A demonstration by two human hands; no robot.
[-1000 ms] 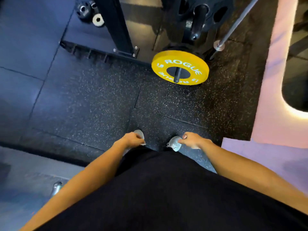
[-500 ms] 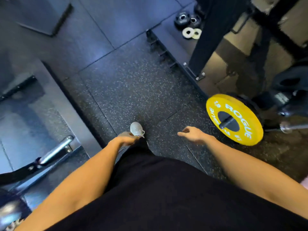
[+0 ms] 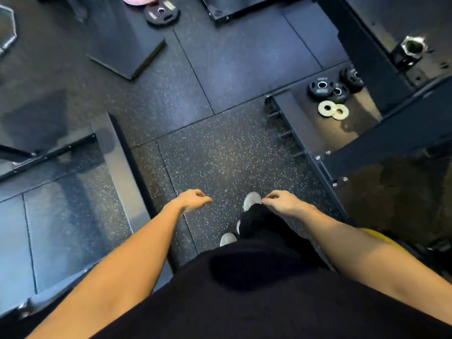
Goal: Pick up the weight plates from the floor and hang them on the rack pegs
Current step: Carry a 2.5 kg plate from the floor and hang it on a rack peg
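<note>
Under me the floor (image 3: 220, 152) is dark speckled rubber, laid in big tiles with thin seams between them. My two pale shoes (image 3: 252, 200) stand on it, one ahead of the other. Off to my right, on a browner patch of floor by the rack's base rail (image 3: 300, 133), lie three small black weight plates (image 3: 321, 86) bunched together and overlapping, and just beside them two little white plates (image 3: 333, 110) that touch each other. Far ahead, another black plate (image 3: 161, 14) lies flat by itself, well apart from the rest. A dark flat platform (image 3: 127, 45) sits on the floor at my upper left.
</note>
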